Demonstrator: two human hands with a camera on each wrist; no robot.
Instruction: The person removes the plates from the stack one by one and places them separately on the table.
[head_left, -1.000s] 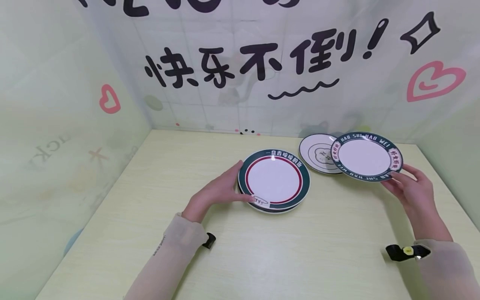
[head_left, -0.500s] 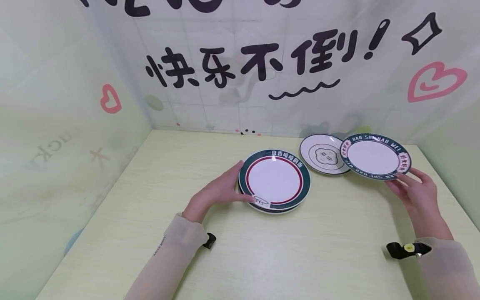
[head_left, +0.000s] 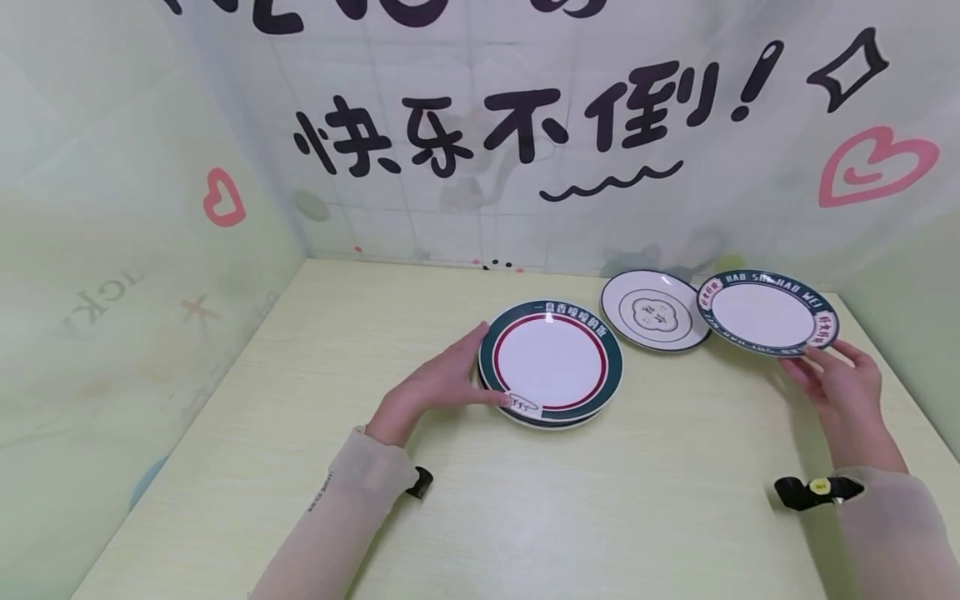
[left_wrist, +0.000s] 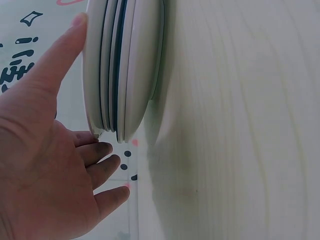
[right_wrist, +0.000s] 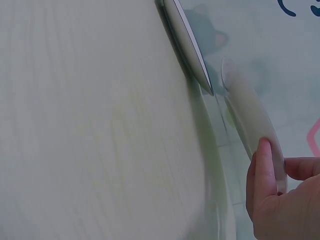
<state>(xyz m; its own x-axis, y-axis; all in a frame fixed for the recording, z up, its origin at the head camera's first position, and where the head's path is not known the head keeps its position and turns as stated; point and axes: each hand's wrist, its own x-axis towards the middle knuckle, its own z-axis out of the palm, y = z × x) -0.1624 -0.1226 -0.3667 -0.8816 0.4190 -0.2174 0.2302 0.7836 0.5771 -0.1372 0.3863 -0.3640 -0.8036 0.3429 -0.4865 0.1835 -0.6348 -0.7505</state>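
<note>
Stack: several plates [head_left: 551, 363] piled at frame centre of the head view, on the table [head_left: 465, 500]. The top plate has a dark green band, a red ring and a bare white well. The left wrist view shows the stacked rims [left_wrist: 122, 65] edge-on; the exact count cannot be told.
Flower plate: white plate [head_left: 654, 310] with a cloud-shaped outline in its well, flat on the table, right of centre, just beside the stack and apart from it. Nothing lies in it.
Lettered plate: plate [head_left: 767, 312] with a dark band and white lettering, at the right of the frame, just right of the flower plate. Its well is bare. In the right wrist view its rim [right_wrist: 252, 120] is close to the flower plate's edge [right_wrist: 187, 45]; whether its far edge touches the table cannot be told.
Left hand: hand [head_left: 435, 385] at the left rim of the stack, thumb on the top plate's near rim, fingers straight along the side. In the left wrist view one finger [left_wrist: 55, 60] lies on the top rim and the others are spread loosely below. Nothing is clasped.
Right hand: hand [head_left: 836, 387] pinches the near rim of the lettered plate, thumb [right_wrist: 262, 170] on top, fingers beneath.
Wall: lettered backdrop [head_left: 525, 125] behind the table.
</note>
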